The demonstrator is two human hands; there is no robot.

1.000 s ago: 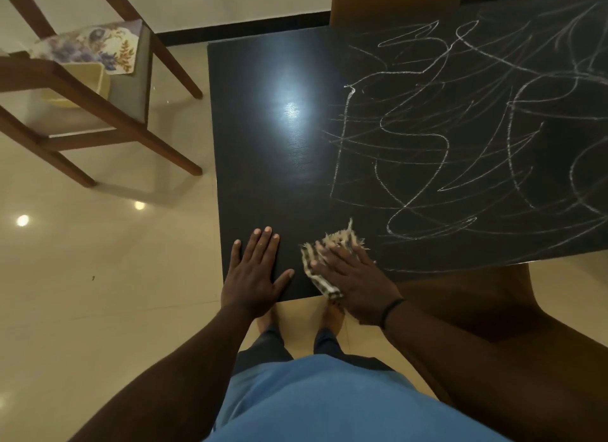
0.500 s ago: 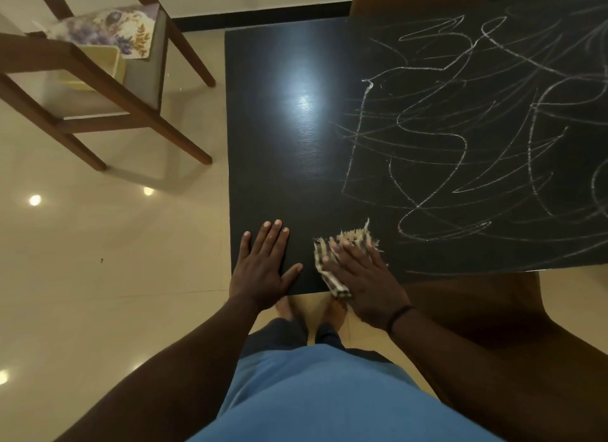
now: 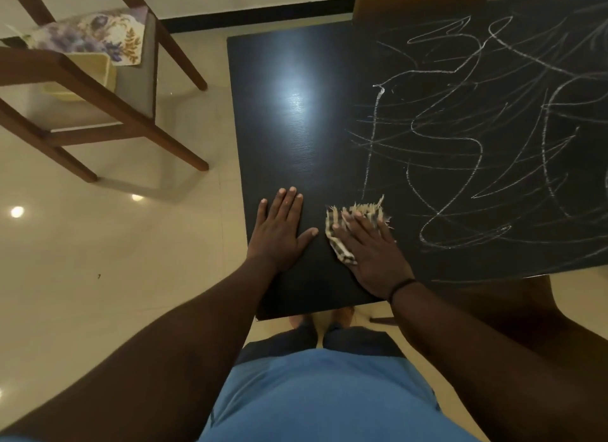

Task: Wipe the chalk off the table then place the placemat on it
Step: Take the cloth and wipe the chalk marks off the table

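CHANGE: right hand [image 3: 371, 250] and cloth [image 3: 348, 224] further up the worktop [image 3: 296, 129], nearer the chalk [image 3: 460, 139] | GRIP: right flat, pressing 1 cloth; left hand [image 3: 279, 231] flat, empty | COUNT: 2 hands, 1 chair [image 3: 82, 89], 1 placemat [image 3: 95, 37], probably, on its seat.

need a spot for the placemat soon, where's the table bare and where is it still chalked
Bare: the dark strip of table between its left edge and the chalk scribbles, beyond the left hand. Crowded: the near edge, where the right hand presses the cloth. Chalk covers everything to the right.
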